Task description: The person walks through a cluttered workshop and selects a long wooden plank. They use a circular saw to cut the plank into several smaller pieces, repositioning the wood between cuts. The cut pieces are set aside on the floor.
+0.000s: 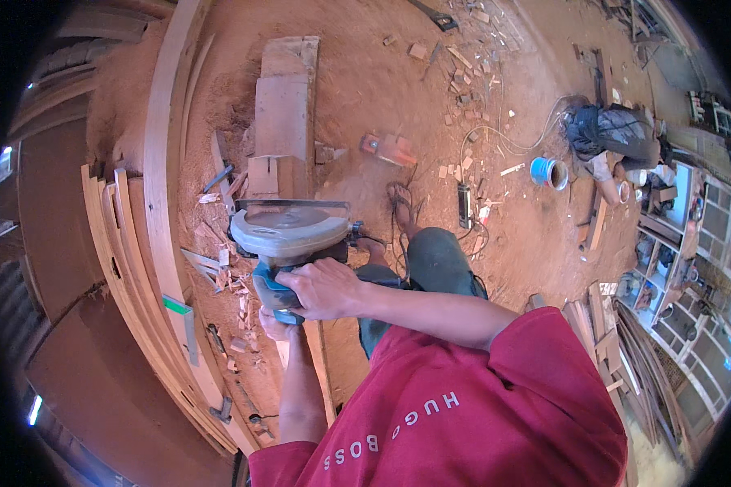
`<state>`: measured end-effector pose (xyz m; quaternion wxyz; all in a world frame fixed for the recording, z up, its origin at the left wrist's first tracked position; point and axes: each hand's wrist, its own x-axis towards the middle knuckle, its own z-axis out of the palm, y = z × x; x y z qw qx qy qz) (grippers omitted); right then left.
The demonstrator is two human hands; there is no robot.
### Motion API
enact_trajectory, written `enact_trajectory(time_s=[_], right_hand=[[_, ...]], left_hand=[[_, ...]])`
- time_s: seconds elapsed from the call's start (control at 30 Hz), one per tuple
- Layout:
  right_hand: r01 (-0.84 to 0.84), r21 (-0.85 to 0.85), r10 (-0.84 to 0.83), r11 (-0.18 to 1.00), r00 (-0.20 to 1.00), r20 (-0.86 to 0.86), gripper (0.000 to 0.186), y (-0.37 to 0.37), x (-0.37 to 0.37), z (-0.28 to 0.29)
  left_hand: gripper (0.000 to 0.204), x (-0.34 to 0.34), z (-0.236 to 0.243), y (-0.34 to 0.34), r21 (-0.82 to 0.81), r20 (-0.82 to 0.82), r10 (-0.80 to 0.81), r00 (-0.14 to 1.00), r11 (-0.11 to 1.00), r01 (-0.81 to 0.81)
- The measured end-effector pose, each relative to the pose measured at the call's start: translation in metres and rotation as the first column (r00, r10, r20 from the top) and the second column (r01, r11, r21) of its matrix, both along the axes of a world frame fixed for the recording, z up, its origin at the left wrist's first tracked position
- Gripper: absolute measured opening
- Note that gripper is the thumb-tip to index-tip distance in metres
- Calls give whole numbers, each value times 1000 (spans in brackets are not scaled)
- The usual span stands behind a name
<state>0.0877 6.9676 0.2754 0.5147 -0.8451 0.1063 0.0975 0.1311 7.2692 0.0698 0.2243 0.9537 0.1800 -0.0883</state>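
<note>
My right hand (317,288) is closed on the teal rear handle (266,288) of a circular saw (288,235) with a grey blade guard, in the middle of the view. Just below it my left hand (278,323) is closed on the lower part of the same saw, partly hidden. The saw is over a long wooden board (280,114), whose upper part runs away from me with shorter pieces on it; its near part (325,365) shows under my arms. Whether the blade touches the wood I cannot tell.
Long timbers (162,146) and thinner slats (118,243) lie at left, with a green-and-silver tool (176,304). Offcuts (463,81), an orange tool (387,148), a cord (503,150) and a blue bucket (544,173) are on the dirt floor. A person (609,134) is at right, near stacked wood (593,341).
</note>
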Motion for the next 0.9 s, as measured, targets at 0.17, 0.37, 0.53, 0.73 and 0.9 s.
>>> enact_trajectory(time_s=[0.17,0.37,0.53,0.73,0.9], right_hand=[[-18,17,18,1000,1000,5,45,3,11,-2],[20,2,-20,1000,998,59,44,13,20,-8],[-31,17,32,999,999,-20,45,11,32,1],[-31,34,31,999,999,-8,46,18,46,1],[-68,79,70,995,997,-21,40,22,65,3]], left_hand=[[46,-5,-13,10,-11,34,-22,999,1000,22],[39,-7,7,-6,70,37,-84,996,994,82],[36,-6,8,-4,85,42,-90,995,993,87],[35,-7,6,-1,126,22,-109,994,986,105],[34,-7,45,-36,301,-57,-130,990,943,141]])
